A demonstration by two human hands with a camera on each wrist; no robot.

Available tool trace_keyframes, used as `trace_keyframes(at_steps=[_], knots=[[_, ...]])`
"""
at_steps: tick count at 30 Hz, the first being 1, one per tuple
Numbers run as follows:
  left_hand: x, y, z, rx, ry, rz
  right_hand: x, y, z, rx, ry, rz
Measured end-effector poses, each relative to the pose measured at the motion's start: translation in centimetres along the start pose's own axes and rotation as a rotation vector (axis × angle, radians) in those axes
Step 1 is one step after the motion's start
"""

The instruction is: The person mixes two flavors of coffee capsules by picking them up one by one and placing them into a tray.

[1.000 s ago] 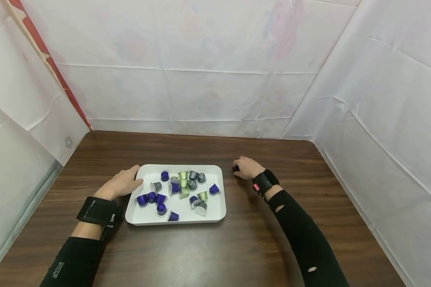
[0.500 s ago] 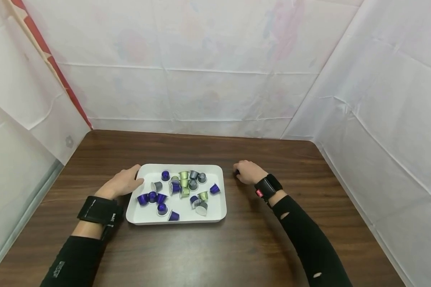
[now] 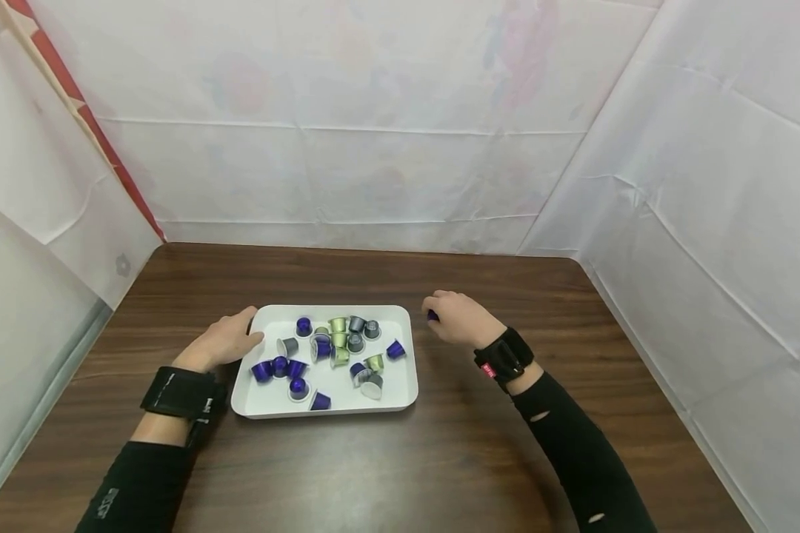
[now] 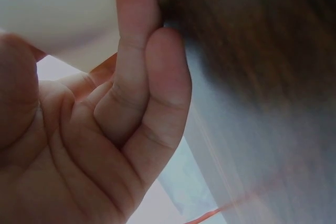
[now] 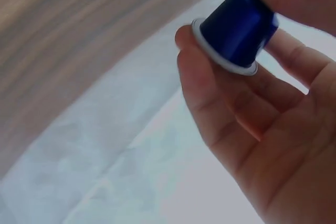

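Note:
A white tray [image 3: 393, 398] lies on the table, bearing several coffee capsules in purple, green and grey. Some stand on their rims, others lie tipped on their sides. My left hand [image 3: 221, 342] holds the tray's left edge, thumb over the rim and fingers along the outside. In the left wrist view, the pale tray [image 4: 68, 9] shows between the thumb and fingers. My right hand [image 3: 463, 318], to the right of the tray, pinches a purple-blue coffee capsule [image 5: 239, 30] between thumb and fingertips. Its silvery rim rests against the fingers, and the thumb presses its narrow end.
The brown wooden table [image 3: 373, 474] has white sheeting [image 3: 347, 178] hung at its back and both sides. A purple capsule [image 3: 395, 349] lies near the tray's right rim, closest to the right hand.
My right hand has turned a little and shifted slightly left toward the tray, and the capsule's purple side now shows at its fingertips. My left hand keeps its hold on the tray.

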State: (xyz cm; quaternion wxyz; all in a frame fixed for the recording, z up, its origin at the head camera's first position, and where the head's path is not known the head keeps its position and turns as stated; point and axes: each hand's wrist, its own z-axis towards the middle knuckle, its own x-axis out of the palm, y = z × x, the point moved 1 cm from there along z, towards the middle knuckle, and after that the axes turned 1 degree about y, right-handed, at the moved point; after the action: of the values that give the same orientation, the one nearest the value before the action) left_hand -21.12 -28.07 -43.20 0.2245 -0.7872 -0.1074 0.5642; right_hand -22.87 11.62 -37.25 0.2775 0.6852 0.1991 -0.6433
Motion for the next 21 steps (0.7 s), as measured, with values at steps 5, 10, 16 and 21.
trace_keyframes(at_steps=[5,10,16,21], knots=[[0.1,0.0,0.1,-0.005,0.007,0.004,-0.7,3.6,0.1,-0.098,-0.003,-0.007],[0.0,0.1,0.2,-0.008,0.007,0.003,-0.7,6.9,0.4,-0.212,0.036,-0.005],[0.1,0.2,0.1,-0.005,0.005,0.005,-0.1,9.2,0.9,-0.327,0.039,-0.050],[0.1,0.2,0.0,-0.009,-0.002,-0.001,0.3,9.9,1.3,-0.361,0.035,-0.095]])
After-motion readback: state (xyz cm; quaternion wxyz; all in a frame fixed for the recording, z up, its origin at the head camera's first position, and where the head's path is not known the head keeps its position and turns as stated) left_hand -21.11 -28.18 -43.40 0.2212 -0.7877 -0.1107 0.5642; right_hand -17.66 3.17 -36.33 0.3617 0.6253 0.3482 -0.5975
